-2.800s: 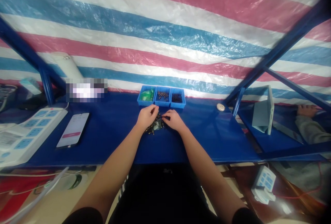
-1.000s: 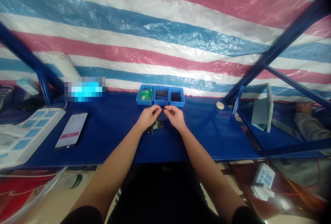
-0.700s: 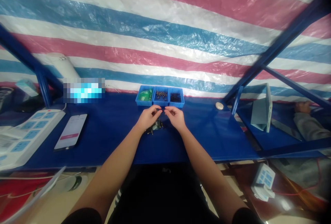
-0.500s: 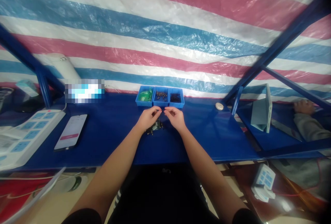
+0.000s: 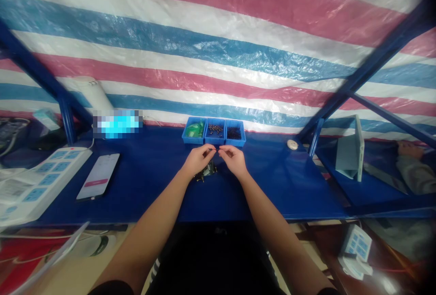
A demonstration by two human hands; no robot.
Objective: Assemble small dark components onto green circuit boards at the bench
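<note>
My left hand [image 5: 199,159] and my right hand [image 5: 233,159] meet fingertip to fingertip just in front of three small blue bins. Both are closed in a pinch; whatever sits between the fingers is too small to make out. Under and beside my left hand lies a little heap of dark and brass-coloured parts [image 5: 208,170] on the blue table [image 5: 265,186]. The left bin [image 5: 193,140] holds something green in clear plastic. Small metallic pieces fill part of the middle bin [image 5: 214,141], and dark, thin pieces lie in the right bin [image 5: 235,142].
A phone [image 5: 98,177] and a large white power strip [image 5: 51,181] lie at the left. Toward the right are a round whitish object [image 5: 292,144] and a tablet in a stand case [image 5: 350,149]. Another person's hand [image 5: 409,149] rests beyond the blue frame [image 5: 371,68].
The view has shifted slightly, so everything sits a little lower and further right. My hands keep nearly the same pinched pose in front of the bins.
</note>
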